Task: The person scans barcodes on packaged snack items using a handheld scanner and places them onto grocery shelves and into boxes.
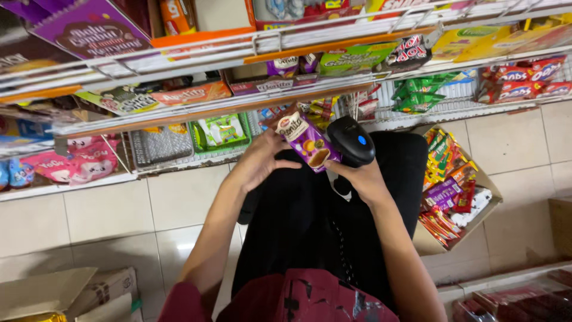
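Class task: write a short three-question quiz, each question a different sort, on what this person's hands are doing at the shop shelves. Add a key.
1. True or false: the right hand holds a black handheld scanner.
2. Which hand holds the purple snack packet?
3. The cardboard box of snacks stands: A on the floor, B on a shelf, C on the person's lap.

Key: 1 true; 2 the left hand; 3 A.

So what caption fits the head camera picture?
Left hand holds a purple snack packet; right hand holds a black scanner.
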